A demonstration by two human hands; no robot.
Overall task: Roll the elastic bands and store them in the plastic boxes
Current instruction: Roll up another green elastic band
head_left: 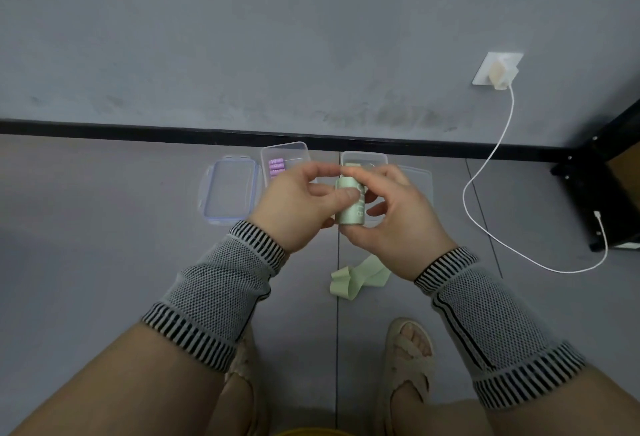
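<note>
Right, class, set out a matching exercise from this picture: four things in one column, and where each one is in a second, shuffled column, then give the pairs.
Things
1. green roll
2. purple rolls
3. loose green band
4. white cable

Places
A. plugged into the wall socket
B. on the floor below the hands
C. inside the left clear box
D. held between both hands

Pairs: 1-D, 2-C, 3-B, 4-A

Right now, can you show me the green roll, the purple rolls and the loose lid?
green roll [350, 208]: head view, side of roll.
purple rolls [276, 167]: head view, middle roll.
loose lid [230, 189]: head view, clear centre.
</note>
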